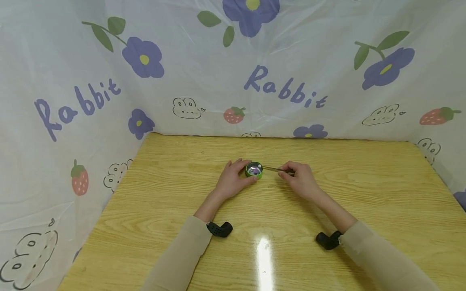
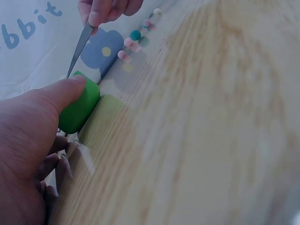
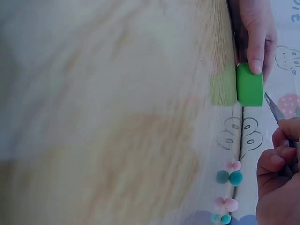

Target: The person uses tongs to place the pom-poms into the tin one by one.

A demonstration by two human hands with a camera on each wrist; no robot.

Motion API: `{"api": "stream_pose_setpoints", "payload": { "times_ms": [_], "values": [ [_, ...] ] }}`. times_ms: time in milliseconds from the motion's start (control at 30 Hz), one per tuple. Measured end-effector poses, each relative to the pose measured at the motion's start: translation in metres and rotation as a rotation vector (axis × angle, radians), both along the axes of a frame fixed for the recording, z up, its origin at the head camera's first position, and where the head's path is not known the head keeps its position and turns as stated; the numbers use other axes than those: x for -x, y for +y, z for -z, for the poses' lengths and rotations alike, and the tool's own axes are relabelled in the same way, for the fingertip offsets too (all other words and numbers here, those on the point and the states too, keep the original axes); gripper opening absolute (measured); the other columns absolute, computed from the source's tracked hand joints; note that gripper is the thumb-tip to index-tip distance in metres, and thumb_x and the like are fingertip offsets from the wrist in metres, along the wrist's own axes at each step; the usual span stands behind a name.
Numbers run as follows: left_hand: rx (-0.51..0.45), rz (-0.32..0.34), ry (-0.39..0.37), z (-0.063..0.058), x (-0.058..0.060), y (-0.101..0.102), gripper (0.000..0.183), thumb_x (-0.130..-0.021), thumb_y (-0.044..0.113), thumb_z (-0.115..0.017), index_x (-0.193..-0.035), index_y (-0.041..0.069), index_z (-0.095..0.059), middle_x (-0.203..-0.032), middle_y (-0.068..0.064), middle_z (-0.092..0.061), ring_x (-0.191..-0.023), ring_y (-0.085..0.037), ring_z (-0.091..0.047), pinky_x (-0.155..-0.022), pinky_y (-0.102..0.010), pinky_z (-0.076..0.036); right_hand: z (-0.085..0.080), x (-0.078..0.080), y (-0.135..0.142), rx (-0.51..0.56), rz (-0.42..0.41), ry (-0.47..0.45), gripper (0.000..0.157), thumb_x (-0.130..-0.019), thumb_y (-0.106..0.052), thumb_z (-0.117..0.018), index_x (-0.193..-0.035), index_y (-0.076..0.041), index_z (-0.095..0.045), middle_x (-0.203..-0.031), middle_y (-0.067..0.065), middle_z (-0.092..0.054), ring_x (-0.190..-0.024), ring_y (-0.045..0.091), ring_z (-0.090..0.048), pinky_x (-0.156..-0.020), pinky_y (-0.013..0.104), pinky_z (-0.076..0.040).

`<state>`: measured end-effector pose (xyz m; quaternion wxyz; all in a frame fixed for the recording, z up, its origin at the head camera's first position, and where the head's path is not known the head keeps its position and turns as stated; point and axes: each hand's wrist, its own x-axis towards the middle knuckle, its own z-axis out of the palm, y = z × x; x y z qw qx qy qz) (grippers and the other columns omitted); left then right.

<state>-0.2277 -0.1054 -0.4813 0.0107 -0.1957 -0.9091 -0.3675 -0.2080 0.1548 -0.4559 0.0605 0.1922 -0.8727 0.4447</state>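
Note:
A round green tin with a shiny inside stands on the wooden table. My left hand holds it from the left, thumb along its near side and fingers behind. Something purple shows inside it. From the right, my right hand pinches a pair of tweezers, also seen slanting toward the tin in the left wrist view. Their tips are at the rim, beside a small white ball that overlaps the tin's mouth. Both wrist views show the tin's plain green wall.
Small pink and teal balls lie in a line on the table past the tin, in both wrist views. A printed curtain with flowers and rabbits hangs behind the wooden table. A black device sits at each wrist.

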Motion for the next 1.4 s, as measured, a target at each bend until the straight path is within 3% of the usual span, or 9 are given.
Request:
{"api": "stream_pose_setpoints", "payload": {
  "times_ms": [433, 933, 1400],
  "values": [
    [-0.007, -0.003, -0.002, -0.001, -0.001, 0.001, 0.061, -0.094, 0.036, -0.076, -0.145, 0.008, -0.058, -0.145, -0.014, -0.058, -0.147, -0.034, -0.038, -0.126, -0.049, -0.011, -0.003, -0.001, -0.001, 0.007, -0.007, -0.065, 0.011, -0.098, -0.005, -0.07, -0.104, 0.001, -0.075, -0.096, 0.011, -0.073, -0.089, 0.028, -0.072, -0.074, 0.039, -0.061],
    [-0.018, -0.005, 0.015, 0.004, 0.002, 0.001, 0.063, -0.093, 0.037, -0.078, -0.145, 0.008, -0.058, -0.144, -0.014, -0.059, -0.146, -0.035, -0.039, -0.126, -0.049, -0.012, -0.01, -0.002, 0.016, 0.037, -0.021, -0.036, 0.014, -0.099, -0.005, -0.069, -0.109, 0.003, -0.074, -0.101, 0.016, -0.074, -0.095, 0.032, -0.073, -0.079, 0.042, -0.062],
    [-0.023, 0.001, 0.015, 0.003, 0.002, 0.001, 0.063, -0.093, 0.035, -0.078, -0.145, 0.006, -0.058, -0.144, -0.016, -0.058, -0.146, -0.037, -0.039, -0.126, -0.051, -0.011, -0.01, 0.001, 0.056, -0.056, 0.108, 0.009, 0.017, -0.099, -0.007, -0.069, -0.111, 0.003, -0.074, -0.101, 0.019, -0.074, -0.095, 0.036, -0.072, -0.079, 0.049, -0.061]
  ]
}}
